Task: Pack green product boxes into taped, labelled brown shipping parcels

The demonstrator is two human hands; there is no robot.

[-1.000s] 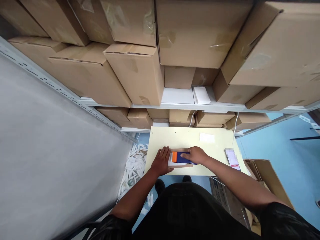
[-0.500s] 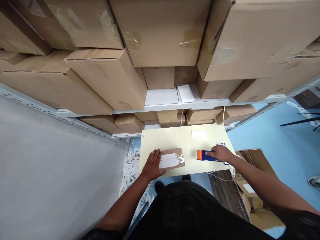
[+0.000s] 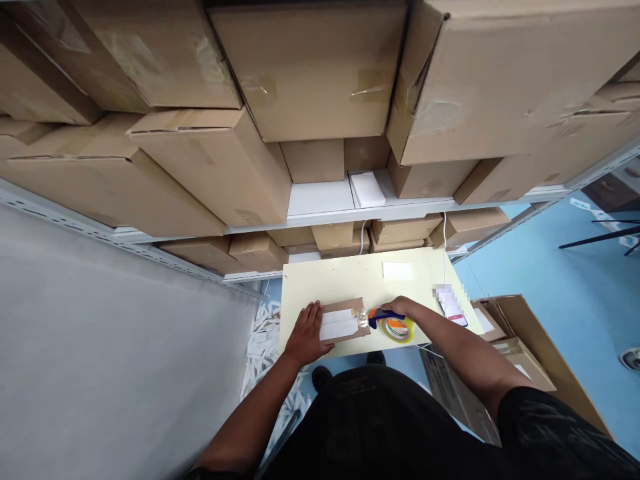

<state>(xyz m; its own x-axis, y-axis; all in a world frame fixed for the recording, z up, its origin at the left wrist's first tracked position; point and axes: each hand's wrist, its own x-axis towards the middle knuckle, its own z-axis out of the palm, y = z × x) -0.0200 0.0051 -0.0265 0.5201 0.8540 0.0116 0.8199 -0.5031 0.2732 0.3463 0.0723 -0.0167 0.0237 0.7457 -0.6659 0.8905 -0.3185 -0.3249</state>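
Note:
A small flat cardboard parcel (image 3: 345, 320) with a white label lies near the front edge of a pale yellow table (image 3: 350, 280). My left hand (image 3: 306, 331) rests flat on the parcel's left end, fingers stretched out. My right hand (image 3: 400, 308) grips a blue and orange tape dispenser (image 3: 393, 323) with a yellow-rimmed tape roll, its nose at the parcel's right end where clear tape shows.
A white card (image 3: 398, 270) lies at the table's back, a phone (image 3: 451, 308) with a cable at its right edge. Shelves packed with cardboard boxes (image 3: 310, 67) rise behind. Open cartons (image 3: 505, 340) stand on the blue floor at right; white paper scraps (image 3: 263, 333) lie at left.
My right hand brought the tape dispenser from the table's right edge back to the parcel's right end. My left hand stayed on the parcel.

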